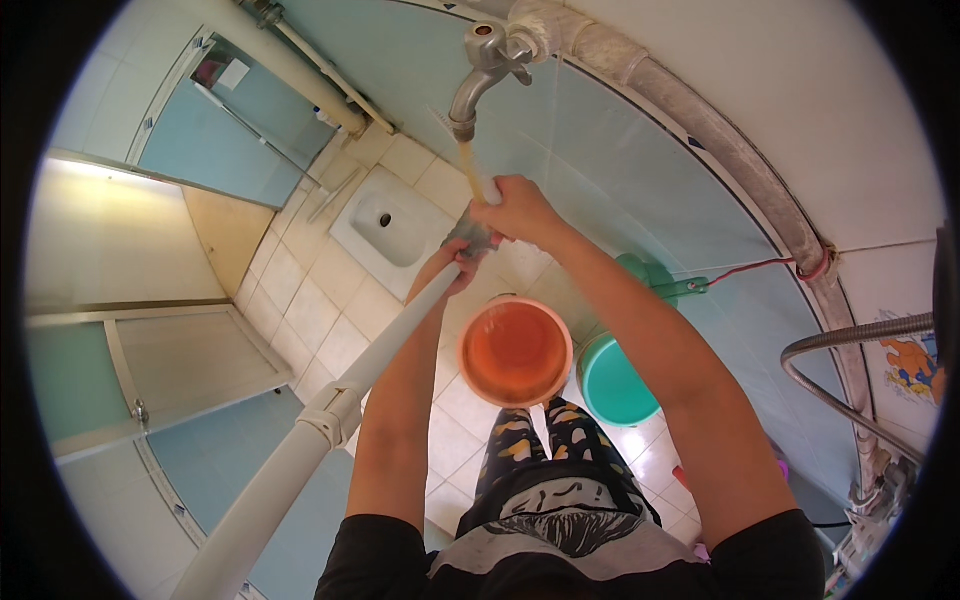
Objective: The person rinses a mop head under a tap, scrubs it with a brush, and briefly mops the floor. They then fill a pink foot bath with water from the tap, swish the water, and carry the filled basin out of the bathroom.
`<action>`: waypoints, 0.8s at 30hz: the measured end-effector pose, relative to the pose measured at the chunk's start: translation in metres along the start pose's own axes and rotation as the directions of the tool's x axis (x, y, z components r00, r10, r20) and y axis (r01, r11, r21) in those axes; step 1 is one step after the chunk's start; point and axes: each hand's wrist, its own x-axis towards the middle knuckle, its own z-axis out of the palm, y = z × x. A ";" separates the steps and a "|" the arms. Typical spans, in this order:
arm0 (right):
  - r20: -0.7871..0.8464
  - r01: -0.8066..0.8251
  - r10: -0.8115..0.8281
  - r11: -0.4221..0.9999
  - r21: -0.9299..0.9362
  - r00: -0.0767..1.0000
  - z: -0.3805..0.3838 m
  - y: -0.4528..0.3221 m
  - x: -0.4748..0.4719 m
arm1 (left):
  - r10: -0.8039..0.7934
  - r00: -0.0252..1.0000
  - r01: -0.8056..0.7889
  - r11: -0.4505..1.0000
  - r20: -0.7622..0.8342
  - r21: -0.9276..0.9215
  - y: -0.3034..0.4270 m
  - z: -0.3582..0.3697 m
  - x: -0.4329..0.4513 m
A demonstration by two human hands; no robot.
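My right hand (517, 210) grips a white handle (491, 191) under the metal tap (472, 97); pale bristles show beside the spout. A yellowish strip, water or a tube, runs down from the spout to that hand. Just below, my left hand (463, 262) is closed around a dark grey, wet-looking thing (478, 232), whose kind I cannot tell. A thick white pipe or pole (277, 487) with a collar crosses in front of my left forearm, its far end at the left fingers. Beneath the hands stands an orange bucket (516, 351) holding liquid.
A green bucket (619, 382) stands right of the orange one, beneath a green ladle (679, 289) tied by red string to the wall pipe (705, 127). A squat toilet (386, 225) lies ahead. Left are a floor squeegee (326, 196) and a door (202, 360); right, a metal hose (847, 337).
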 end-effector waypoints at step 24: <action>-0.031 0.000 0.000 1.000 -0.008 1.000 0.009 0.002 0.006 | -0.011 0.999 0.022 0.972 0.050 -0.236 0.002 -0.038 -0.041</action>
